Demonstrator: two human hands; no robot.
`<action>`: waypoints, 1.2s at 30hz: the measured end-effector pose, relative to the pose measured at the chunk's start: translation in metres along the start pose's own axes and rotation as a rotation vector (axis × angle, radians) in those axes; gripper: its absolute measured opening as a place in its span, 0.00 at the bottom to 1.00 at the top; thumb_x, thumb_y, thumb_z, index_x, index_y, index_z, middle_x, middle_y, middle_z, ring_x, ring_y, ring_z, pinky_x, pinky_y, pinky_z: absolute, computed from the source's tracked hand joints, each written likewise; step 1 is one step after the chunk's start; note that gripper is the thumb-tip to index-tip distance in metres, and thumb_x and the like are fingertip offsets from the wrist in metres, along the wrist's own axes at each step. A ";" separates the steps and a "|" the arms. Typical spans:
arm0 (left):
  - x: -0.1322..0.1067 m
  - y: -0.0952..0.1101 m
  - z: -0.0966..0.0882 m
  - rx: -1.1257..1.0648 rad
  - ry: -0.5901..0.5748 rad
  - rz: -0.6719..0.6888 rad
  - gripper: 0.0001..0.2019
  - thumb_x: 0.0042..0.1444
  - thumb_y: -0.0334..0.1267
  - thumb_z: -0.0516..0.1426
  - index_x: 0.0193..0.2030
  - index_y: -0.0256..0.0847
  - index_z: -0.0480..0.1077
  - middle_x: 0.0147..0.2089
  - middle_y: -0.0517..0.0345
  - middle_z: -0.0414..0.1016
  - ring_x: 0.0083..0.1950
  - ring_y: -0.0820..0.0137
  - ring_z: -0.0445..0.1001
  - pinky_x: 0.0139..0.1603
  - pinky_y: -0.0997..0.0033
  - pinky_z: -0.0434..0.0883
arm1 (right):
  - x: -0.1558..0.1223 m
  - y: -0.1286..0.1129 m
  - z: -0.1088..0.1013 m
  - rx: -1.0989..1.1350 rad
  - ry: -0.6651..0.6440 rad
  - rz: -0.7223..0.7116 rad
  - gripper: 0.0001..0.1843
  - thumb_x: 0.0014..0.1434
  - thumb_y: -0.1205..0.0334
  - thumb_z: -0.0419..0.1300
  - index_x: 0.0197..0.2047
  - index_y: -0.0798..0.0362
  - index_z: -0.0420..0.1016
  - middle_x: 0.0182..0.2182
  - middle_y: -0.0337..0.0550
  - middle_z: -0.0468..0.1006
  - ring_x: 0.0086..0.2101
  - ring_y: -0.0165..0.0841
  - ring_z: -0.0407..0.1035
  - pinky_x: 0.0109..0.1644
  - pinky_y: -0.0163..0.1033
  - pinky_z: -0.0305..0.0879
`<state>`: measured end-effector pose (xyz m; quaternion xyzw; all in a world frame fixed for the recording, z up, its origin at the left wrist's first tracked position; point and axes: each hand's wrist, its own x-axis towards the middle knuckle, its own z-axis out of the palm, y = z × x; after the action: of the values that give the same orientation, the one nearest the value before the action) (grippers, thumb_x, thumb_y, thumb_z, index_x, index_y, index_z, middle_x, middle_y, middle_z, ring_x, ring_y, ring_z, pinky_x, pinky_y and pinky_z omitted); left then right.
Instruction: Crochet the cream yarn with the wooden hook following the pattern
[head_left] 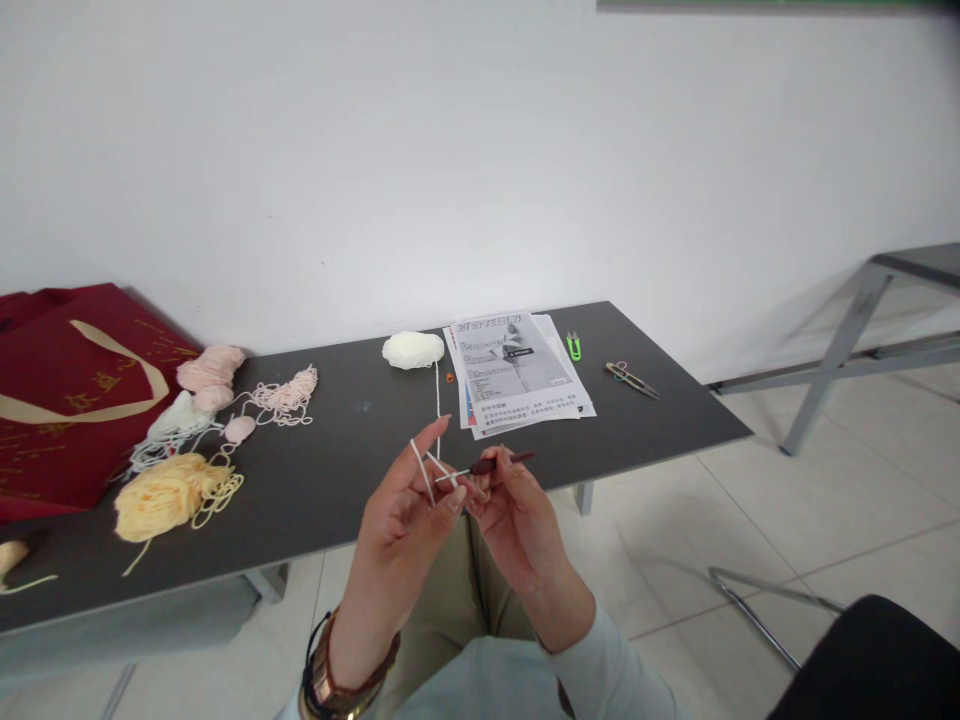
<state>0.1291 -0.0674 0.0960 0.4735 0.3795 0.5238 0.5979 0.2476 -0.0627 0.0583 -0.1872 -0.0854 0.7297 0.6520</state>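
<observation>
My left hand is raised before the table edge with white yarn wrapped over its fingers. The strand runs up to a white yarn ball on the dark table. My right hand pinches a crochet hook with a dark red handle, its tip touching the yarn at my left fingers. Both hands are closed on what they hold.
Yellow yarn, pink yarn balls and a loose pink tangle lie at the left beside a red bag. Printed sheets, green snips and small scissors lie at the right. A second table's frame stands far right.
</observation>
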 end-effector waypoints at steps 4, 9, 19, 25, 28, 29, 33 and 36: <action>0.002 0.000 0.001 0.006 -0.001 0.005 0.28 0.54 0.33 0.61 0.62 0.49 0.62 0.34 0.60 0.72 0.38 0.74 0.73 0.45 0.73 0.71 | 0.000 0.000 0.000 0.003 0.003 -0.001 0.09 0.54 0.59 0.66 0.34 0.56 0.76 0.22 0.36 0.75 0.23 0.23 0.68 0.29 0.27 0.68; 0.002 0.001 0.001 0.053 0.015 0.008 0.27 0.53 0.33 0.62 0.60 0.50 0.64 0.36 0.60 0.73 0.39 0.74 0.72 0.46 0.73 0.70 | 0.000 0.000 0.000 0.002 -0.015 -0.010 0.08 0.55 0.60 0.65 0.34 0.57 0.76 0.22 0.36 0.74 0.23 0.23 0.68 0.28 0.27 0.67; 0.007 -0.006 -0.004 0.203 0.069 0.023 0.18 0.53 0.34 0.62 0.51 0.48 0.73 0.35 0.62 0.72 0.37 0.77 0.70 0.41 0.78 0.68 | 0.000 0.000 -0.002 -0.006 -0.024 -0.037 0.08 0.57 0.60 0.63 0.35 0.57 0.76 0.22 0.37 0.74 0.23 0.23 0.66 0.27 0.27 0.65; 0.007 -0.006 -0.004 0.173 0.115 -0.004 0.25 0.52 0.33 0.63 0.57 0.53 0.68 0.30 0.67 0.65 0.33 0.80 0.66 0.39 0.81 0.66 | -0.001 -0.002 0.000 -0.032 0.017 -0.048 0.09 0.54 0.60 0.66 0.34 0.57 0.77 0.22 0.37 0.74 0.23 0.22 0.67 0.26 0.26 0.66; 0.008 -0.005 -0.004 0.106 0.101 -0.031 0.32 0.51 0.32 0.63 0.62 0.56 0.62 0.29 0.68 0.63 0.32 0.80 0.64 0.39 0.81 0.65 | -0.001 -0.002 -0.001 -0.053 0.040 -0.057 0.09 0.52 0.60 0.67 0.34 0.58 0.77 0.23 0.38 0.75 0.23 0.22 0.67 0.27 0.26 0.66; 0.009 -0.004 -0.005 0.090 0.091 -0.040 0.33 0.50 0.32 0.63 0.63 0.56 0.61 0.29 0.68 0.63 0.31 0.80 0.63 0.38 0.81 0.65 | 0.000 -0.002 -0.002 -0.062 0.045 -0.060 0.09 0.52 0.60 0.67 0.34 0.58 0.77 0.23 0.38 0.76 0.23 0.22 0.68 0.27 0.26 0.67; 0.011 -0.005 -0.009 0.070 0.071 -0.069 0.35 0.49 0.31 0.63 0.63 0.54 0.61 0.28 0.67 0.63 0.30 0.79 0.62 0.35 0.80 0.64 | 0.001 -0.003 -0.005 -0.087 0.056 -0.082 0.09 0.53 0.60 0.67 0.34 0.58 0.77 0.23 0.38 0.77 0.23 0.22 0.68 0.27 0.26 0.67; 0.013 -0.006 -0.012 0.069 0.064 -0.095 0.33 0.47 0.30 0.65 0.61 0.51 0.65 0.28 0.66 0.64 0.30 0.79 0.62 0.34 0.79 0.64 | 0.003 -0.003 -0.007 -0.100 0.053 -0.102 0.09 0.53 0.60 0.67 0.34 0.57 0.77 0.23 0.39 0.77 0.23 0.23 0.68 0.27 0.27 0.67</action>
<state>0.1214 -0.0530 0.0873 0.4583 0.4382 0.4964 0.5929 0.2529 -0.0602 0.0521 -0.2343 -0.1139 0.6853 0.6800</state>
